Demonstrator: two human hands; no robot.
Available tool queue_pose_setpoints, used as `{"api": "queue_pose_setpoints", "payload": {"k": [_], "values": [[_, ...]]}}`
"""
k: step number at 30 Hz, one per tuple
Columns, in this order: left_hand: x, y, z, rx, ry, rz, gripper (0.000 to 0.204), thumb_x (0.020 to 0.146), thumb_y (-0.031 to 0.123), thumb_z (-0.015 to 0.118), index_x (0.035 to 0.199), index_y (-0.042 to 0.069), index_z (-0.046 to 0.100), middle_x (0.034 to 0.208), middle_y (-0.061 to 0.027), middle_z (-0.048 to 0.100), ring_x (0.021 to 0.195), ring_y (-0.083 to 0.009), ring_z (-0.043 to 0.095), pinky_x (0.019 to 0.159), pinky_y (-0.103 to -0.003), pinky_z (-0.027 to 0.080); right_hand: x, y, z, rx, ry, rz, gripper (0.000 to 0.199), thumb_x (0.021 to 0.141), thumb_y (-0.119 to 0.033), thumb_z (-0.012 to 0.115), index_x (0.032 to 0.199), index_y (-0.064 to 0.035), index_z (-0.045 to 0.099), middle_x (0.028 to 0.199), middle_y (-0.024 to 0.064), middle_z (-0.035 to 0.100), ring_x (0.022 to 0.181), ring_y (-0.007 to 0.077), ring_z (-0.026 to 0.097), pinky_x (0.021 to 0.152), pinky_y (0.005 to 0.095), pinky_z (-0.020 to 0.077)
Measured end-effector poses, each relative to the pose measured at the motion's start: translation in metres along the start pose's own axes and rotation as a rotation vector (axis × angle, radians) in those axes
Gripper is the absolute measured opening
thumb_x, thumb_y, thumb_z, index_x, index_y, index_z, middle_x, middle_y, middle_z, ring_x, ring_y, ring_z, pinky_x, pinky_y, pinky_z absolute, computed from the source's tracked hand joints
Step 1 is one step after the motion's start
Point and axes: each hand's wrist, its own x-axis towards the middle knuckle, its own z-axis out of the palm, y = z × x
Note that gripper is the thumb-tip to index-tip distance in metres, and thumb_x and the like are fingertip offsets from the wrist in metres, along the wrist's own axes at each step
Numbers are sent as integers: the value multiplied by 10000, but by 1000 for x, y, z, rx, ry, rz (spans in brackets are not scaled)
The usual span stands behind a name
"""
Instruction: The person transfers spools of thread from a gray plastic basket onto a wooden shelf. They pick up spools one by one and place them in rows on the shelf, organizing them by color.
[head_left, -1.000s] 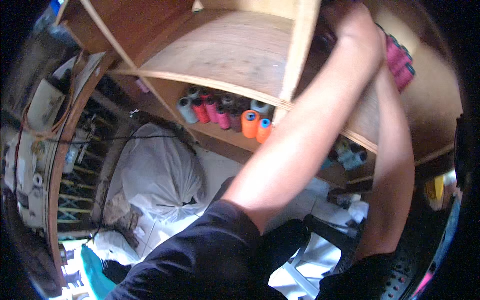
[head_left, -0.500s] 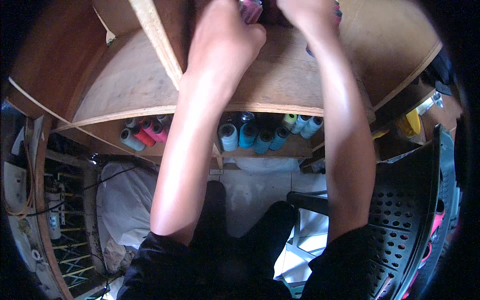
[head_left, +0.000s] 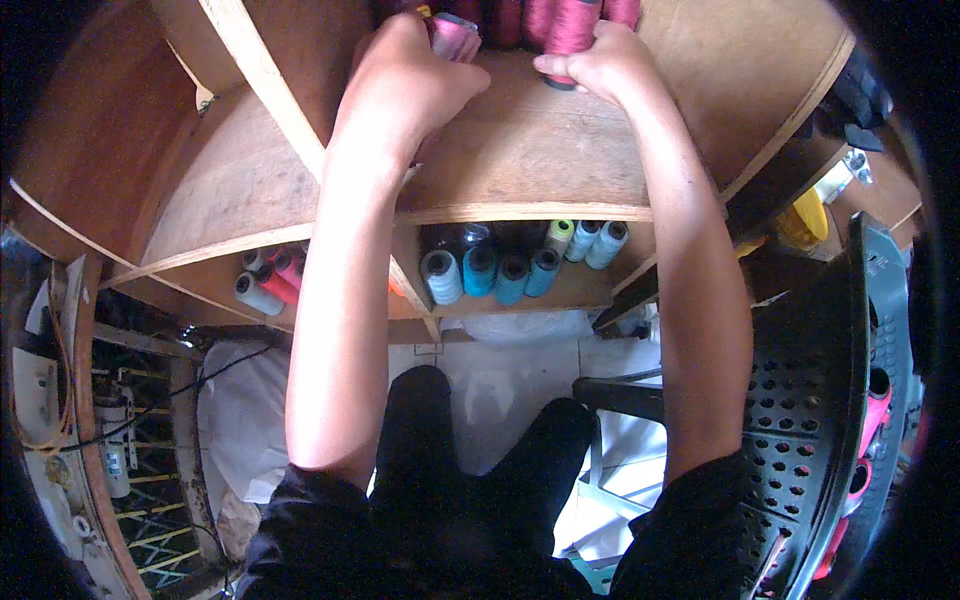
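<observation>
Harsh light bleaches the left forearm (head_left: 335, 370) and floor (head_left: 500, 370) — lower compartments (head_left: 578, 294) dim, edges bent and black — upper spools (head_left: 572, 30) perhaps slightly blurred.

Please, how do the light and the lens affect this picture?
Head view: strong light whitens part of the left forearm, while the spools left of the right hand sit in shadow; head view: the shelf's front edge bows, and the picture's rim falls to black.
</observation>
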Motion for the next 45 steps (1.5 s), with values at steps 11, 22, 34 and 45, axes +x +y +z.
{"api": "queue_pose_setpoints", "payload": {"k": [11, 22, 34, 45], "values": [[-32, 21, -16, -219, 48, 71, 484, 692, 241, 870, 1061, -18, 693, 925, -158, 742, 843, -245, 713, 820, -381, 562, 11, -82, 29, 159, -7, -68, 308, 800, -162, 707, 1049, 17, 734, 1090, 310, 710, 1106, 419, 692, 956, 464, 536], [-127, 27, -26, -537, 144, 105, 419, 744, 129, 841, 1054, -22, 603, 920, -180, 731, 904, -314, 745, 856, -394, 577, -18, -97, 40, -6, 203, -100, 500, 727, -317, 890, 1030, 50, 737, 1082, 265, 738, 1070, 411, 715, 974, 478, 564], [-173, -40, -42, -782, -95, -16, 421, 834, 119, 865, 1138, 25, 589, 950, -29, 673, 844, -104, 645, 789, -284, 541, -3, -118, 74, -236, -8, -277, 363, 863, -391, 760, 1019, -64, 769, 992, 249, 742, 989, 405, 731, 866, 508, 590], [-179, -21, -46, -1319, -300, -99, 483, 972, 112, 641, 1370, 27, 382, 1207, -139, 589, 1119, -228, 613, 982, -386, 511, -8, -99, 18, 136, 77, -20, 631, 788, -513, 771, 1166, -12, 714, 1138, 231, 738, 1097, 388, 710, 988, 456, 551]]}}
